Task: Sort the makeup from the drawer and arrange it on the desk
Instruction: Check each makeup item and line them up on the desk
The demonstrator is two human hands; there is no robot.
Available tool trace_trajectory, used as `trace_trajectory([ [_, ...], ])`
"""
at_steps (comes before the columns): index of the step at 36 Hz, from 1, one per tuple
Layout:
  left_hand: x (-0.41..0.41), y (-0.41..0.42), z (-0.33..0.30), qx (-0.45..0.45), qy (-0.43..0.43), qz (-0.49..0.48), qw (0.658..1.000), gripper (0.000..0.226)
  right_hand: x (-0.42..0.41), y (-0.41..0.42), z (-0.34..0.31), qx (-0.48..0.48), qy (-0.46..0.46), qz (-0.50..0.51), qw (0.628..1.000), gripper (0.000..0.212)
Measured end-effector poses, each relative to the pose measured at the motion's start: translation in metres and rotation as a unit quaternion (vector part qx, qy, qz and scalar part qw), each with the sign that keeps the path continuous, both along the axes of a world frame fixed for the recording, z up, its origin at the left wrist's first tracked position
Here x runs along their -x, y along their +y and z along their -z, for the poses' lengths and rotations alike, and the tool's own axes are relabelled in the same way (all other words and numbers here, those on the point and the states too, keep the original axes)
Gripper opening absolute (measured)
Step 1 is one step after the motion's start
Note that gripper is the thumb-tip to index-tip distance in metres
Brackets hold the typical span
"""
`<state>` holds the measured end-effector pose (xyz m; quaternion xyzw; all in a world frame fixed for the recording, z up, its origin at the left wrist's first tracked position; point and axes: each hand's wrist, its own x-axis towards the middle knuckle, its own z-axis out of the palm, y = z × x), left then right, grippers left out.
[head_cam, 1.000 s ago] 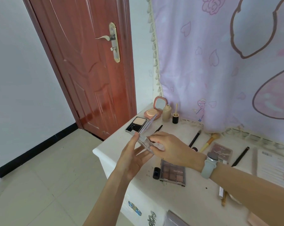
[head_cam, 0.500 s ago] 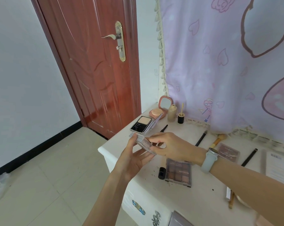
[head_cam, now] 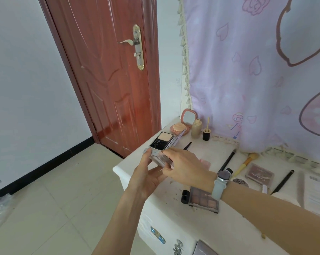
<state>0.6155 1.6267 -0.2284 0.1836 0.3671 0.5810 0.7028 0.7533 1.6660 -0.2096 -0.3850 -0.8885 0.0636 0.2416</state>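
Both hands hold a slim clear-cased makeup palette (head_cam: 158,157) above the left end of the white desk (head_cam: 229,223). My left hand (head_cam: 148,176) cups it from below, thumb on its left edge. My right hand (head_cam: 185,167), with a grey watch on the wrist, grips its right side from above. Just behind the palette lies an open black powder compact (head_cam: 162,140). An eyeshadow palette (head_cam: 204,200) lies flat near the desk's front, a small black tube (head_cam: 185,196) beside it.
At the back left stand an open pink cushion compact (head_cam: 183,124), a beige bottle (head_cam: 196,128) and a black cap with wand (head_cam: 206,133). Brushes (head_cam: 247,161), a blush palette (head_cam: 259,174) and a paper sheet (head_cam: 317,192) lie to the right. A red door (head_cam: 107,74) and a pink curtain (head_cam: 256,80) stand behind.
Both hands have shifted the held palette slightly left and toward the black compact. It now lies flatter between the hands. The camera view has moved closer.
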Motion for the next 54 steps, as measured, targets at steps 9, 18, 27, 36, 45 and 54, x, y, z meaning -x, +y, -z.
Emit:
trace_trajectory([
  [9, 0.014, 0.002, -0.002, 0.002, -0.007, 0.002, 1.000, 0.038, 0.013, 0.001, -0.007, 0.000, -0.025, -0.015, 1.000, 0.036],
  [18, 0.015, 0.005, 0.001, -0.006, 0.004, -0.005, 1.000, 0.039, 0.014, 0.002, -0.010, 0.036, -0.029, -0.012, 0.999, 0.018],
  [27, 0.024, 0.005, -0.001, -0.007, 0.008, 0.041, 0.999, 0.050, 0.001, 0.010, -0.016, 0.146, 0.036, -0.084, 0.985, 0.031],
  [36, 0.021, 0.004, -0.003, -0.011, 0.011, 0.060, 0.998, 0.052, -0.001, 0.010, -0.018, 0.188, 0.046, -0.090, 0.977, 0.042],
  [45, 0.032, 0.004, -0.008, 0.025, 0.028, 0.118, 0.992, 0.067, -0.004, 0.015, -0.027, 0.195, 0.075, -0.090, 0.974, 0.019],
  [54, 0.048, 0.008, -0.009, 0.086, 0.048, 0.099, 0.990, 0.073, 0.011, 0.018, -0.018, 0.195, 0.096, 0.019, 0.976, 0.039],
])
